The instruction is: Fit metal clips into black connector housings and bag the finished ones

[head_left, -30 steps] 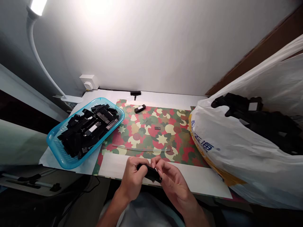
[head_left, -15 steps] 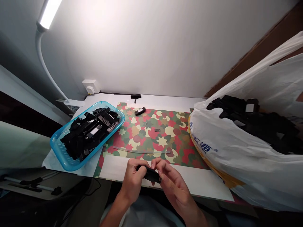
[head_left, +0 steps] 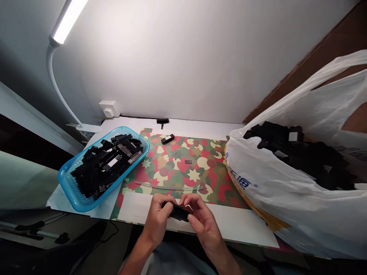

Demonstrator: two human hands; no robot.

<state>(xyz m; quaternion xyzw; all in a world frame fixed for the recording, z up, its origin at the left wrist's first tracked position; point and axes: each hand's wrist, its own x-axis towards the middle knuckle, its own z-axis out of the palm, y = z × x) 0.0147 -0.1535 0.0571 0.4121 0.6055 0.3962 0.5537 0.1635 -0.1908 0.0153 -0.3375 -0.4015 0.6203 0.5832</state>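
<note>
Black part [head_left: 178,212]: a small dark plastic piece, low in the middle of my view, over the near edge of the white sheet [head_left: 246,226].
My left hand [head_left: 158,217]: fingers and thumb closed on the part's left end.
My right hand [head_left: 201,220]: fingertips pinching the part's right end, thumb underneath.
Clear strip [head_left: 169,187]: lies flat at 12 o'clock from the part, just beyond my fingers, on the patterned mat [head_left: 212,179].
Tiny dark chip [head_left: 188,162]: farther out at 12 o'clock, alone on the mat.
Small black block [head_left: 168,138]: farther still, at the mat's far edge.
Blue basket [head_left: 63,185]: at 10 o'clock, heaped with black parts [head_left: 110,162].
White bag [head_left: 286,202]: at 2 o'clock, slumped open on the table, more black parts [head_left: 301,156] inside.
Lamp [head_left: 69,21]: lit, at 11 o'clock, high above the basket.
</note>
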